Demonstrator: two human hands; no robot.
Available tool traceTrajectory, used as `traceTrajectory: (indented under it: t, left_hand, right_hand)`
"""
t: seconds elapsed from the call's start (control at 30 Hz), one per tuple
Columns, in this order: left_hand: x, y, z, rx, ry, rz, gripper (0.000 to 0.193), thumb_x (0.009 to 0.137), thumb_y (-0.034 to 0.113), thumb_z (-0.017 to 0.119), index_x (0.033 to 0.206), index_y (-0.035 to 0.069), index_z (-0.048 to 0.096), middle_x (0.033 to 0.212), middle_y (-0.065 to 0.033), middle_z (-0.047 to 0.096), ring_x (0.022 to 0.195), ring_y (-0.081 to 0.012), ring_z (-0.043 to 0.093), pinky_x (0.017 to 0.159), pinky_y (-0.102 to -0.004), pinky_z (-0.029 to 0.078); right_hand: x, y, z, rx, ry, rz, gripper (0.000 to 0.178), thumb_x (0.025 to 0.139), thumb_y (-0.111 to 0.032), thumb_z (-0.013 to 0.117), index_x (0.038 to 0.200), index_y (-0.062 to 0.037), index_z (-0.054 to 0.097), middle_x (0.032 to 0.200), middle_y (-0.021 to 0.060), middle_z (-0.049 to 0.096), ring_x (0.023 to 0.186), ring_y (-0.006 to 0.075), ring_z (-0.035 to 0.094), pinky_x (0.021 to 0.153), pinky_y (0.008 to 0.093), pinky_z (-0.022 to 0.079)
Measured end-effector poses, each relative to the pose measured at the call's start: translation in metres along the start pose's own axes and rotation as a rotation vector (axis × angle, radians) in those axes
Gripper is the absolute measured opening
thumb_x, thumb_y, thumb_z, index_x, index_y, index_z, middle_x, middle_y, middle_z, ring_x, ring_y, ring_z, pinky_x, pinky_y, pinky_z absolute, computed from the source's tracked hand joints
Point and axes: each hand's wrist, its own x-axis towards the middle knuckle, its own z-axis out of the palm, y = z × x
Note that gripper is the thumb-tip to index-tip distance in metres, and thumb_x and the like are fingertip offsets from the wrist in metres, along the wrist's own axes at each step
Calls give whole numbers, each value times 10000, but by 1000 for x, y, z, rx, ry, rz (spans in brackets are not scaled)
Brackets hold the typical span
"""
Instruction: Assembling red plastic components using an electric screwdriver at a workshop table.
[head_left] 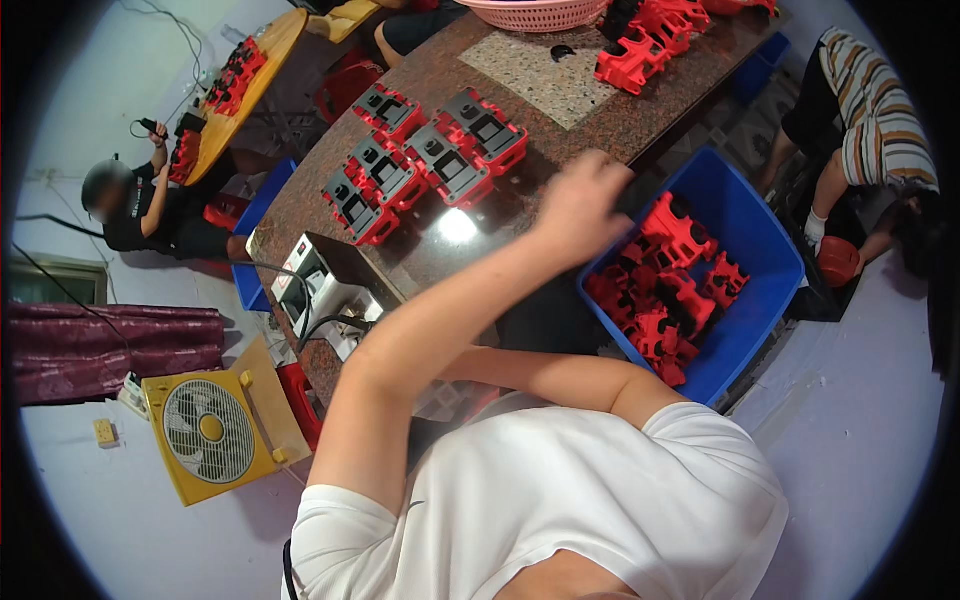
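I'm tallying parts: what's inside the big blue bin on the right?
Red and black parts lie heaped in the blue bin. Only upper ones show; those beneath, and the bottom under them, are covered.

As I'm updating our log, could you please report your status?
Left hand near blue bin, grip unclear. Right hand unseen; left arm blocks view. Red parts piled inside bin.

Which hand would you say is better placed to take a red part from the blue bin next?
Likely the left hand: it hovers by the blue bin, near the red parts inside, while the right arm passes behind the left forearm, its hand hidden.
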Motion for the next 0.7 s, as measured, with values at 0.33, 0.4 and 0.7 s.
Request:
traceTrajectory:
  t: [0.33,0.4,0.7]
  left_hand:
    - [-5,-136,-17,822,-27,-261,471,798,464,667,1028,78,528,1028,-139,592,1029,-313,534,758,-467,464]
    - [-8,-144,-20,839,-32,-182,410,819,420,658,1021,85,536,986,-121,607,986,-302,555,747,-451,478]
    - [-18,-124,-28,679,54,32,423,784,311,713,1101,94,537,923,-110,565,906,-313,568,717,-434,465]
  right_hand:
    - [1,-52,-38,-28,-86,278,583,779,-417,698,1130,29,561,880,226,667,846,333,664,768,388,501]
    - [0,-54,-40,41,-159,232,567,777,-424,705,1074,37,560,800,180,681,794,290,681,733,374,513]
    - [-4,-42,-22,145,-125,204,573,806,-437,674,1148,6,547,776,160,673,729,286,670,677,367,509]
